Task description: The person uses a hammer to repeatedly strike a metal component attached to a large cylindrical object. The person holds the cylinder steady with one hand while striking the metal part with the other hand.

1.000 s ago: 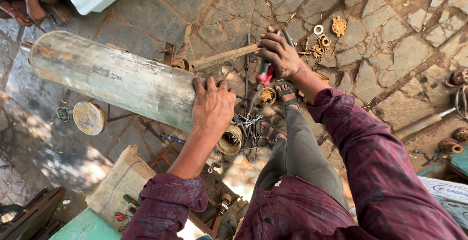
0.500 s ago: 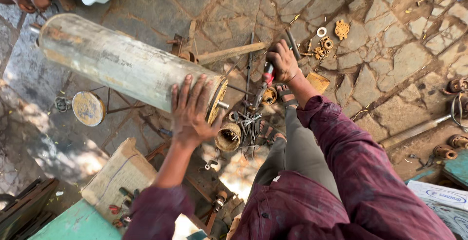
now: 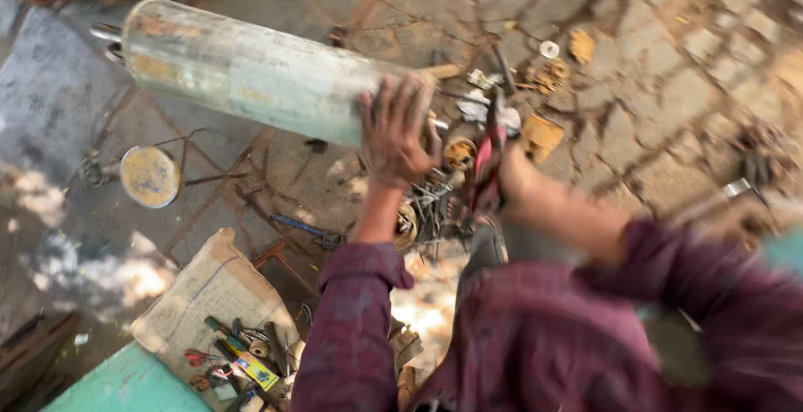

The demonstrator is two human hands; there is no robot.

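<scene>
A long pale metal cylinder (image 3: 251, 73) lies on the stone floor, with rust patches along its side. My left hand (image 3: 397, 127) is spread flat over its near end, fingers apart. Just right of it, my right hand (image 3: 519, 182) is blurred and closed around a red-handled tool (image 3: 485, 161), held above a heap of small metal parts (image 3: 431, 203). A wooden handle (image 3: 439, 71) pokes out behind the cylinder's end. My maroon checked sleeves fill the lower right.
A round rusty disc (image 3: 150, 176) on a wire frame lies at the left. A blue-handled tool (image 3: 305, 230) lies below the cylinder. A sack (image 3: 209, 295) with small hand tools sits by a teal box (image 3: 125, 383). Washers and brass bits (image 3: 544, 77) are scattered beyond.
My right hand has closed on the red-handled tool and pulled it back toward me. My left hand has stayed on the cylinder's end. The view has shifted and blurred.
</scene>
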